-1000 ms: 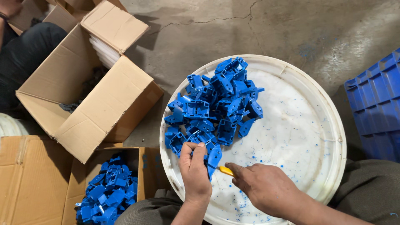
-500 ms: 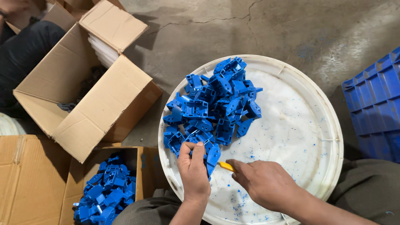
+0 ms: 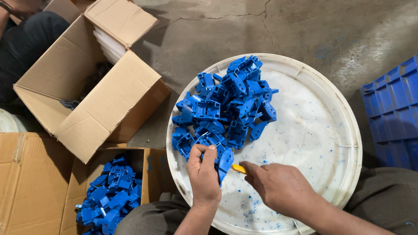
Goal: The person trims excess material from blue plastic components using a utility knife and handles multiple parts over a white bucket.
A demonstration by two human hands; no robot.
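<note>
So there's a big round white plastic tray (image 3: 331, 130) sitting on the concrete floor, with an open brown cardboard box (image 3: 91, 100) off to its left and a smaller cardboard box (image 3: 150, 174) of finished blue bits just beside the tray's near-left edge. A heap of blue moulded plastic parts (image 3: 226, 104) is piled on the tray's left half. At the pile's near edge the left hand (image 3: 203, 176) is pinching one blue plastic part (image 3: 225, 161), while the right hand (image 3: 278, 187) is closed around a small yellow-handled tool (image 3: 239, 168) pointed right at that part.
</note>
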